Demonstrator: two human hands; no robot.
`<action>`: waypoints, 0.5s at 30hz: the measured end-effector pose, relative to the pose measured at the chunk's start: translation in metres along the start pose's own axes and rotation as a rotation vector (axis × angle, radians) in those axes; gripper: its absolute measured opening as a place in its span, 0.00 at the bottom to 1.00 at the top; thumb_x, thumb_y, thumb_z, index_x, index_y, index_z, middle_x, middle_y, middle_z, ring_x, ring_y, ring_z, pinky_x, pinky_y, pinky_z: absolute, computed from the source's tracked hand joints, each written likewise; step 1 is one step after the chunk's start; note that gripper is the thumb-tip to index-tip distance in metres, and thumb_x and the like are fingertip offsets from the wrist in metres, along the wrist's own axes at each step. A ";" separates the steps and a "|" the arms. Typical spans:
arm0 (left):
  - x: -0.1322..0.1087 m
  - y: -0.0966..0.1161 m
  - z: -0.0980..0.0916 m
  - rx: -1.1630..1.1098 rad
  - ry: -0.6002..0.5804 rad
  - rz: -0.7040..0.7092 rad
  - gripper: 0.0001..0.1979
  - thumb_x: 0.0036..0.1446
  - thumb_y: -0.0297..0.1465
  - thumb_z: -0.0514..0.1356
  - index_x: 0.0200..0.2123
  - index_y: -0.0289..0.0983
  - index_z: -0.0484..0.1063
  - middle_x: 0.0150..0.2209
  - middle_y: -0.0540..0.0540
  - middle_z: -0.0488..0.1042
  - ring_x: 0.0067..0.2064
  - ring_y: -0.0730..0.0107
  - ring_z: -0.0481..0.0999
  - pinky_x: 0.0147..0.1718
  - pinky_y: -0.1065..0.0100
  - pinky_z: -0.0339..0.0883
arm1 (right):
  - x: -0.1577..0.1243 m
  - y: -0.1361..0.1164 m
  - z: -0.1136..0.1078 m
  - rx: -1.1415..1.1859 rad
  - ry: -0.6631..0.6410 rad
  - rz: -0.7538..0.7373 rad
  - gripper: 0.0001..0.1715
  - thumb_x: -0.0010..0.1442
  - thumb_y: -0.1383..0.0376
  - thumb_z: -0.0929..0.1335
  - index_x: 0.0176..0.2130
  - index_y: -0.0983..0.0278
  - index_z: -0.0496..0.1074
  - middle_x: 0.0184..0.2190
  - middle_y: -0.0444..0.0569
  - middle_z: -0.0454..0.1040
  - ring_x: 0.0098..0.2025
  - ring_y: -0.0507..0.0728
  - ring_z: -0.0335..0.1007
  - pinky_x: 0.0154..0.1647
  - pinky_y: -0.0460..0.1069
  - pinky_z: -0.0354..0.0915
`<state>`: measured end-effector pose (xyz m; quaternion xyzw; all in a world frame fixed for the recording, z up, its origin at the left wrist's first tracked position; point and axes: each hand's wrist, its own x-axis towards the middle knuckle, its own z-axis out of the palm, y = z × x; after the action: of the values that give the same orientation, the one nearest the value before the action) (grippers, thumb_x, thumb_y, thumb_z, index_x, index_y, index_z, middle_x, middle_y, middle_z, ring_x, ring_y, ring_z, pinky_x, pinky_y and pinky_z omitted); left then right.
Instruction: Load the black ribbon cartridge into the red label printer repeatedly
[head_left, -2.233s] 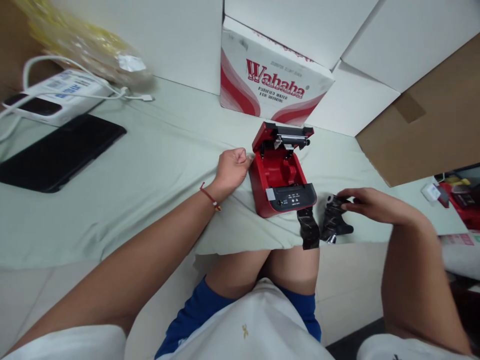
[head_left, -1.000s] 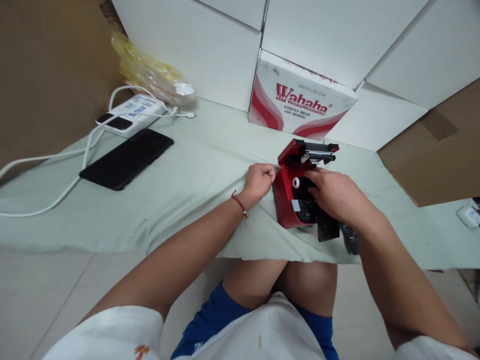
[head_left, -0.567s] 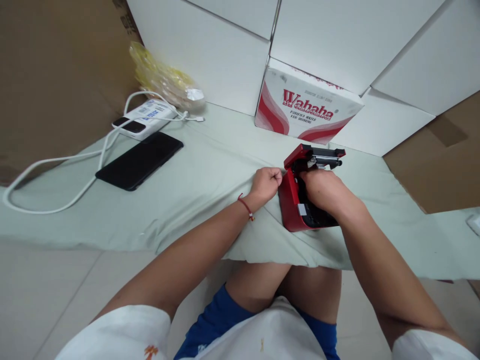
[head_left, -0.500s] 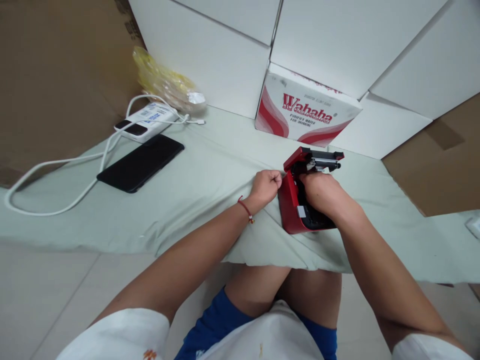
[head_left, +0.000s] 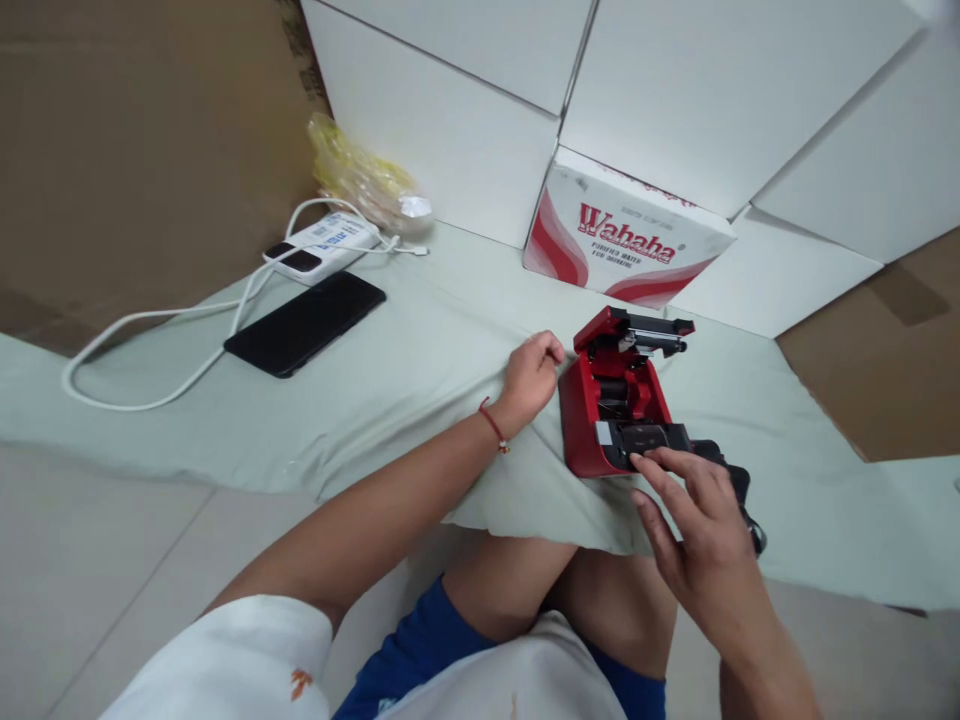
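Observation:
A small red label printer (head_left: 579, 425) stands on the green cloth with its lid (head_left: 604, 328) raised. Its red inner compartment shows, along with a dark roller (head_left: 613, 388) and a black front panel (head_left: 643, 438). My left hand (head_left: 531, 378) rests on the cloth against or just beside the printer's left side, fingers curled in and nothing visible in them. Fingers apart, my right hand (head_left: 705, 525) is at the printer's front edge. Its fingertips touch or almost touch the black panel. Behind that hand lies a black object (head_left: 739, 482), partly hidden, perhaps an adapter with cable.
To the left lie a black phone (head_left: 306, 325), a white power bank (head_left: 322, 248) with a white cable (head_left: 142, 405), and a crumpled plastic bag (head_left: 367, 185). A Wahaba carton (head_left: 626, 235) leans against white boxes (head_left: 675, 80) at the back. Brown cardboard (head_left: 885, 350) stands right.
My right hand has come out of the printer's compartment and moved down to its front edge, fingers now spread. The inside and the black object behind are revealed. My left hand stays beside the printer.

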<state>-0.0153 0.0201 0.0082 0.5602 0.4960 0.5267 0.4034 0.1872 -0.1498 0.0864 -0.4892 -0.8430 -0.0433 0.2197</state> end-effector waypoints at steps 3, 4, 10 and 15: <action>0.007 0.017 -0.004 0.005 0.122 0.086 0.07 0.61 0.23 0.53 0.36 0.39 0.69 0.42 0.45 0.74 0.46 0.66 0.72 0.48 0.67 0.65 | -0.005 -0.006 0.011 -0.005 0.023 0.005 0.35 0.67 0.71 0.67 0.70 0.54 0.62 0.56 0.58 0.72 0.57 0.66 0.70 0.56 0.65 0.70; 0.010 0.025 -0.005 -0.003 0.137 0.132 0.06 0.64 0.26 0.53 0.39 0.39 0.70 0.45 0.44 0.74 0.49 0.65 0.73 0.51 0.66 0.65 | -0.004 -0.007 0.013 -0.001 0.021 0.007 0.36 0.67 0.71 0.67 0.70 0.54 0.61 0.57 0.58 0.72 0.58 0.66 0.69 0.56 0.65 0.69; 0.015 0.071 0.002 -0.155 -0.137 0.238 0.17 0.75 0.37 0.47 0.54 0.37 0.71 0.52 0.43 0.78 0.56 0.65 0.75 0.58 0.65 0.64 | -0.004 -0.010 0.011 0.035 0.000 0.032 0.36 0.67 0.73 0.67 0.70 0.57 0.61 0.58 0.58 0.71 0.60 0.65 0.66 0.60 0.65 0.69; -0.006 0.075 -0.002 -0.117 -0.180 0.242 0.20 0.74 0.44 0.48 0.54 0.38 0.71 0.50 0.42 0.80 0.53 0.63 0.79 0.54 0.65 0.69 | -0.013 -0.007 0.007 0.072 0.018 0.038 0.36 0.66 0.75 0.67 0.69 0.57 0.62 0.60 0.56 0.71 0.62 0.64 0.67 0.66 0.66 0.65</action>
<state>-0.0070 0.0001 0.0805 0.6362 0.3552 0.5473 0.4118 0.1845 -0.1615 0.0759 -0.4962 -0.8326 -0.0131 0.2457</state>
